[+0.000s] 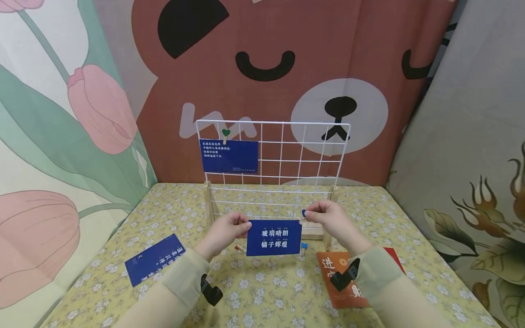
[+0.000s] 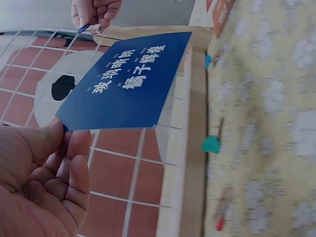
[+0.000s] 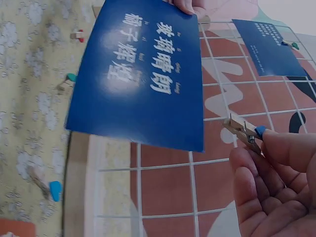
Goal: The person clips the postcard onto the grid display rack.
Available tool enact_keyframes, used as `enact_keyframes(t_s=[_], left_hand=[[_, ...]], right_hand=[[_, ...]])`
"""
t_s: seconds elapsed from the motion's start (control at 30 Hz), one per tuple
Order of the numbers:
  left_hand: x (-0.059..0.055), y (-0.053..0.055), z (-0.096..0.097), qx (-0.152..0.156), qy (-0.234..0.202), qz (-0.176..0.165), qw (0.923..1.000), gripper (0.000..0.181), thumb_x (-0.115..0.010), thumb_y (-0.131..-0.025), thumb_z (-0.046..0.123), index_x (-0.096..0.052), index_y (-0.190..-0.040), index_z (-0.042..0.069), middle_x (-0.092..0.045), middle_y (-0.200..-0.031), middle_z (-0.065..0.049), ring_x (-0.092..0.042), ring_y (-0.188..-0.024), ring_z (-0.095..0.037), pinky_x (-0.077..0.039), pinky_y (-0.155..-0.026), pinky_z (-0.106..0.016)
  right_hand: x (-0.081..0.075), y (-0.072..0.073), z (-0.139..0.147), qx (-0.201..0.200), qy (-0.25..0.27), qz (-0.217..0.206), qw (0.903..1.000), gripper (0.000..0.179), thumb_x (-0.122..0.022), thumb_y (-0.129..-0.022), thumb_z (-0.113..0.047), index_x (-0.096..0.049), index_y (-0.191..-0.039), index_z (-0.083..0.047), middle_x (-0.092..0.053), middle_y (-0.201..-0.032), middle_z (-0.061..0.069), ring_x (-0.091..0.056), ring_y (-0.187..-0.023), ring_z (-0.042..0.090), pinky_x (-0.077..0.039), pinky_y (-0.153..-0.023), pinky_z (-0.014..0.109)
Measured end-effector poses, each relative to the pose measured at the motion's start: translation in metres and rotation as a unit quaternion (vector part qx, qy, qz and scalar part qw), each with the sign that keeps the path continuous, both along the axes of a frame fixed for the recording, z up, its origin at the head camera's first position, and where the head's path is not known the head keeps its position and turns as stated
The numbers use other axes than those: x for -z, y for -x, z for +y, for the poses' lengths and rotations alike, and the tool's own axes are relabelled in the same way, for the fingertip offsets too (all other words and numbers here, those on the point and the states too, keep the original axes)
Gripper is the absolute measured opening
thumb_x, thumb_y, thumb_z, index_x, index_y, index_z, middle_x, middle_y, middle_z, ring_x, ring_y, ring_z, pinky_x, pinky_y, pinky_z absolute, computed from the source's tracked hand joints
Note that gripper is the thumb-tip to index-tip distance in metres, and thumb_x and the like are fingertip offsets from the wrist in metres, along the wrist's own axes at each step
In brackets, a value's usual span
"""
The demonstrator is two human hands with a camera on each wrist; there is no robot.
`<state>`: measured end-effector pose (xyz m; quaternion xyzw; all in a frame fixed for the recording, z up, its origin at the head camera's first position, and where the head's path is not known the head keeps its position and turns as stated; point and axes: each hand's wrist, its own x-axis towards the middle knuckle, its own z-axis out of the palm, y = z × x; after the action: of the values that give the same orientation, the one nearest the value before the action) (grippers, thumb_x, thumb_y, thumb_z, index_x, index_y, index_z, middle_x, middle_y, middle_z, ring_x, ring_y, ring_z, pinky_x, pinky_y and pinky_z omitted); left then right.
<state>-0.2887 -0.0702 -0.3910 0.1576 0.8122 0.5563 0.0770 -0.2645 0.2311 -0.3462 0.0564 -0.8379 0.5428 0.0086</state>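
Note:
My left hand (image 1: 229,229) pinches a blue card (image 1: 273,248) with white lettering at its upper left corner, thumb in front. The card is held up in front of a white wire grid rack (image 1: 283,136) on wooden feet. Close to the card's upper right corner, my right hand (image 1: 331,219) pinches a small wooden clothespin (image 3: 242,129) by its blue heart end. In the right wrist view the clothespin is apart from the card. Another blue card (image 1: 231,159) hangs at the rack's upper left under a clothespin with a green heart (image 1: 226,132).
On the flowered tablecloth (image 1: 258,296), a blue card (image 1: 153,262) lies to the left. An orange card (image 1: 340,299) and a red piece (image 1: 394,258) lie right, partly behind my right forearm. Loose clothespins with blue (image 3: 55,191), green (image 2: 211,144) and red (image 2: 220,222) ends lie by the rack's base.

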Motion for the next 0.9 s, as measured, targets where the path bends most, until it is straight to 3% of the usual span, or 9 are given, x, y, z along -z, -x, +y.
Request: enact_keyframes(t_s=[0.17,0.33,0.53,0.9], left_hand=[[-0.022,0.005,0.006,0.008,0.019,0.036,0.9991,0.01,-0.061,-0.096,0.021,-0.062,-0.095,0.011,-0.064,-0.085,-0.004,-0.061,-0.081,-0.024,-0.05,-0.072,-0.035],[-0.043,0.011,0.01,-0.006,0.022,0.054,0.9983,0.01,-0.061,-0.096,0.022,-0.062,-0.096,0.012,-0.064,-0.084,-0.004,-0.06,-0.079,-0.019,-0.048,-0.073,-0.035],[-0.06,0.018,0.016,-0.021,0.011,0.06,0.9979,0.012,-0.061,-0.097,0.024,-0.062,-0.098,0.012,-0.064,-0.085,-0.005,-0.057,-0.081,-0.021,-0.046,-0.074,-0.036],[-0.089,0.027,0.028,-0.043,-0.014,0.075,0.9962,0.013,-0.061,-0.096,0.025,-0.064,-0.097,0.012,-0.065,-0.088,-0.005,-0.059,-0.088,-0.025,-0.047,-0.08,-0.04]], right_hand=[[-0.015,0.0,0.004,-0.013,-0.006,0.023,0.9996,0.022,-0.062,-0.095,-0.02,-0.063,-0.104,0.0,-0.065,-0.104,0.011,-0.061,-0.097,0.023,-0.047,-0.088,0.043],[-0.033,0.0,0.007,-0.014,-0.013,0.052,0.9985,0.023,-0.062,-0.095,-0.019,-0.063,-0.105,0.002,-0.065,-0.103,0.011,-0.061,-0.096,0.022,-0.047,-0.087,0.041],[-0.052,0.003,0.008,-0.014,-0.011,0.078,0.9968,0.025,-0.063,-0.095,-0.022,-0.063,-0.105,0.001,-0.065,-0.103,0.011,-0.061,-0.097,0.021,-0.046,-0.089,0.043],[-0.069,0.008,0.007,-0.003,-0.013,0.101,0.9948,0.026,-0.064,-0.095,-0.023,-0.062,-0.103,0.001,-0.064,-0.1,0.012,-0.057,-0.098,0.024,-0.044,-0.09,0.042]])
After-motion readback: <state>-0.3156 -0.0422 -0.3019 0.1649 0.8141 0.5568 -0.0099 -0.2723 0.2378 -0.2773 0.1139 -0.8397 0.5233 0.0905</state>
